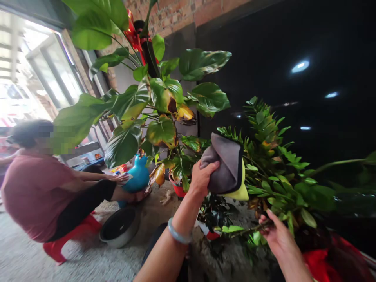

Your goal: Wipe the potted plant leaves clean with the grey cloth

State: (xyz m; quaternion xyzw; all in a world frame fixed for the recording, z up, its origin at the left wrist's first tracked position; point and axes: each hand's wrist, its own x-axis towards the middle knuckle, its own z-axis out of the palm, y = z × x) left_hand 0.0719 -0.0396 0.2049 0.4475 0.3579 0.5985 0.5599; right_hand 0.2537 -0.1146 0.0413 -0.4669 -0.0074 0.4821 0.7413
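Observation:
My left hand (205,176), with a pale bangle on its wrist, is closed around a folded cloth (225,166), grey with a black edge and a yellow underside. The cloth is held up in front of a bushy plant with many small leaves (273,184). Lower right, my right hand (276,233) pinches a green plant stem (249,230) between thumb and fingers. Small leaves line that stem, which points to the left. Left of the cloth rises a tall plant with large leaves (164,94), some browned and yellowed at the edges.
At left a person (38,184) sits on a red stool (55,244), hands at a blue gourd-shaped object (137,175). A grey basin (120,227) stands on the floor between us. Red material (317,264) lies at lower right. Behind the plants is a dark glossy panel (323,129).

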